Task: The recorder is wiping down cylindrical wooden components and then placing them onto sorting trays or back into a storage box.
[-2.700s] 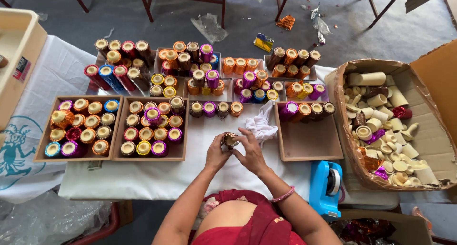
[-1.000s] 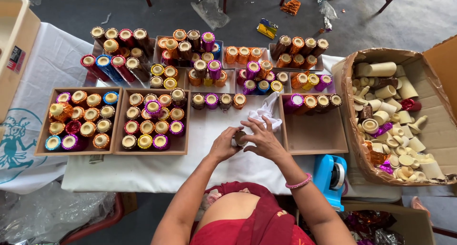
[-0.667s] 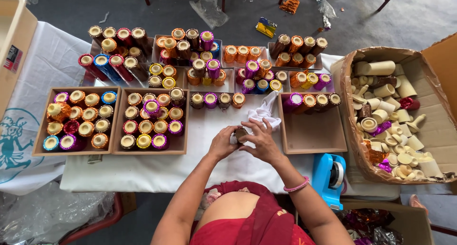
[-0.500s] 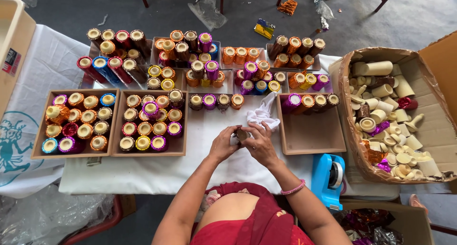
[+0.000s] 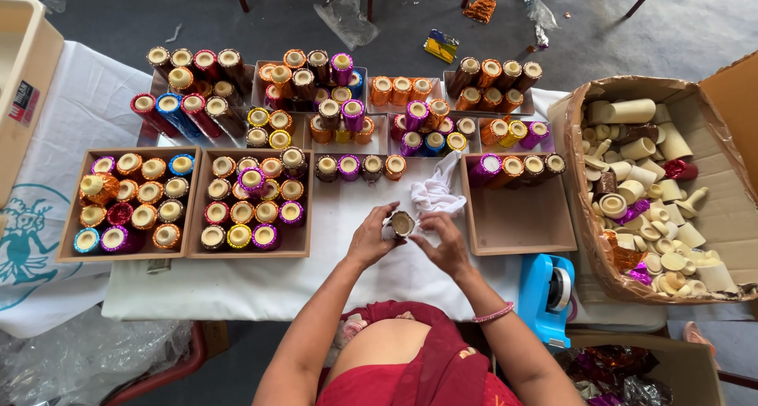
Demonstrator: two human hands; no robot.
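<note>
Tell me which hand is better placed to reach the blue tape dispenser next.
Right, most likely. The right hand lies nearer the blue tape dispenser, which sits at the table's right edge. The left hand grips the small cylinder from the far side, so it can go on steadying it.

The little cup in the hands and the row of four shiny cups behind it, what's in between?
A crumpled white cloth and bare tablecloth, in the head view.
</note>
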